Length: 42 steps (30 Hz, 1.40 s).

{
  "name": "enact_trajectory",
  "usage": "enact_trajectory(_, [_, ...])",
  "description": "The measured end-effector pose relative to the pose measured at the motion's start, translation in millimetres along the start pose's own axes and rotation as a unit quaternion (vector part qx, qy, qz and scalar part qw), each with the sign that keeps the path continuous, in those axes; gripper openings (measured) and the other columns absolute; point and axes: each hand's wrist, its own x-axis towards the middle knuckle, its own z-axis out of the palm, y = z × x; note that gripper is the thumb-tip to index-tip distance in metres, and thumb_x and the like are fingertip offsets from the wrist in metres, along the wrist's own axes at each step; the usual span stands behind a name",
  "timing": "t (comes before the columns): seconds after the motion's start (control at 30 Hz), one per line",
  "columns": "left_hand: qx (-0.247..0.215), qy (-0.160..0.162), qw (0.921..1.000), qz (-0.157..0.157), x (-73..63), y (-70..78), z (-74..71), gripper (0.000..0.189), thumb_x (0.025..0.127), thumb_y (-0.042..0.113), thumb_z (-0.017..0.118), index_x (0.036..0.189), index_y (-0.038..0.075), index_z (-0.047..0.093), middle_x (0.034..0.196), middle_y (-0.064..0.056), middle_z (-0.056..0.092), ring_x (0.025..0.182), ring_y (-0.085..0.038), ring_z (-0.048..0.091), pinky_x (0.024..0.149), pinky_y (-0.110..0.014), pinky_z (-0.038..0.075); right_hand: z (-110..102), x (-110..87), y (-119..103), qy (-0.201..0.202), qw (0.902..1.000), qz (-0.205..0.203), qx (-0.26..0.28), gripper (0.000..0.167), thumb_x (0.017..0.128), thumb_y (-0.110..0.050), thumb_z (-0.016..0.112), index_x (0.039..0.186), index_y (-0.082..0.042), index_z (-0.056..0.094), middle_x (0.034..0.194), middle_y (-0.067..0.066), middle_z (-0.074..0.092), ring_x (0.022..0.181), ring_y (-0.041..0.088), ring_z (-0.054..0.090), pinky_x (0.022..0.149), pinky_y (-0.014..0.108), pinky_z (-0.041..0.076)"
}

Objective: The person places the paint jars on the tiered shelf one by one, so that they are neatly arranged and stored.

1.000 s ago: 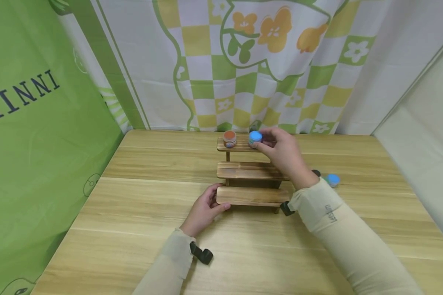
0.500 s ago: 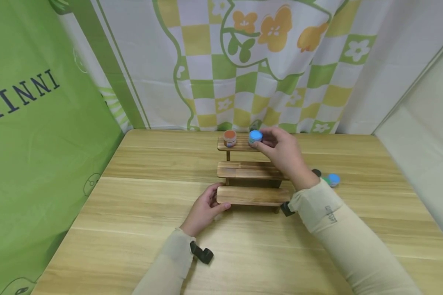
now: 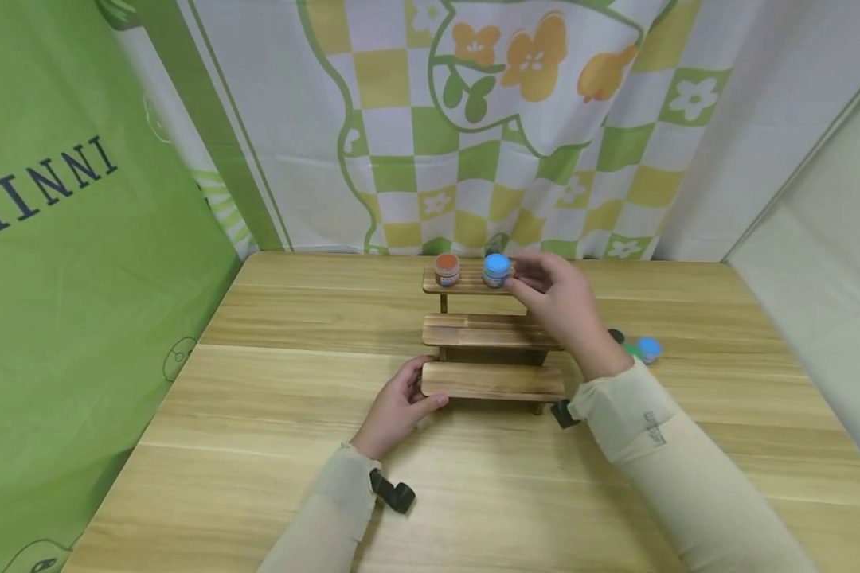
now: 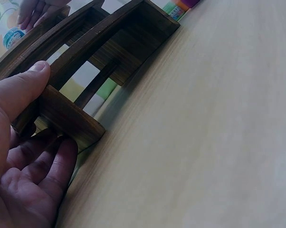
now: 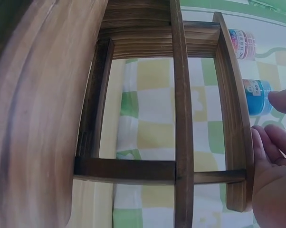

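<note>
A three-tier wooden display stand (image 3: 493, 382) stands on the table. My left hand (image 3: 392, 410) grips the left end of its lowest shelf, with the thumb at the front and the fingers behind, as the left wrist view (image 4: 33, 180) also shows. On the top shelf, a small paint jar with an orange-brown top (image 3: 447, 270) sits at the left. To its right is a blue paint jar (image 3: 496, 271), upright. My right hand (image 3: 562, 302) is just right of the blue jar, its thumb tip close to the jar's side and its other fingers loosely bent, holding nothing.
Several more small jars, including a black one (image 3: 616, 336), a green one (image 3: 632, 350) and a blue one (image 3: 648, 349), stand on the table (image 3: 294, 382) right of the stand, partly behind the right forearm. A patterned curtain (image 3: 487, 175) hangs behind the table.
My right hand has loosened from the blue paint jar and shifted slightly right, leaving the jar on the top shelf. The left hand keeps its hold on the stand.
</note>
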Motion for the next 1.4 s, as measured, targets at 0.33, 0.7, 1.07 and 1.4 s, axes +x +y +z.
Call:
enact_trajectory(0.33, [-0.012,-0.005,0.9999,0.002,0.1,1.8,-0.3,0.074,0.089,0.027,0.078,0.151,0.013,0.04,0.148,-0.01,0.051,0.124,-0.025,0.056,0.105,-0.044,0.047,-8,-16.2,4,0.033,0.999,-0.031,-0.003,0.04,0.097,-0.019,0.069,0.13,0.003,0.06,0.124,0.017,0.063,0.114,0.03,0.062,0.097,0.037,0.053])
enact_trajectory(0.7, [-0.018,-0.003,0.9998,0.008,1.1,1.1,0.5,0.076,0.089,0.025,0.078,0.152,0.01,0.039,0.153,-0.012,0.045,0.135,-0.026,0.049,0.111,-0.045,0.042,-13,-36.4,10,0.069,0.995,-0.061,0.037,0.037,0.095,-0.011,0.071,0.127,0.003,0.063,0.121,0.015,0.066,0.11,0.024,0.063,0.098,0.027,0.051])
enact_trajectory(1.07, [-0.026,-0.005,0.9996,0.009,0.2,3.5,1.2,0.072,0.089,0.022,0.078,0.151,0.012,0.04,0.147,-0.009,0.053,0.124,-0.024,0.057,0.104,-0.039,0.048,-18,-52.3,16,0.105,0.9917,-0.059,0.045,0.039,0.093,-0.011,0.074,0.129,0.0,0.063,0.12,0.015,0.067,0.104,0.01,0.061,0.098,0.02,0.047])
enact_trajectory(1.4, [-0.026,-0.006,0.9996,0.007,0.2,2.9,1.6,0.072,0.09,0.021,0.077,0.151,0.012,0.04,0.144,-0.009,0.055,0.12,-0.023,0.059,0.102,-0.038,0.05,-24,-64.9,23,0.114,0.9903,-0.05,0.062,0.037,0.094,-0.01,0.071,0.128,0.003,0.062,0.12,0.018,0.066,0.104,0.006,0.061,0.093,0.014,0.049])
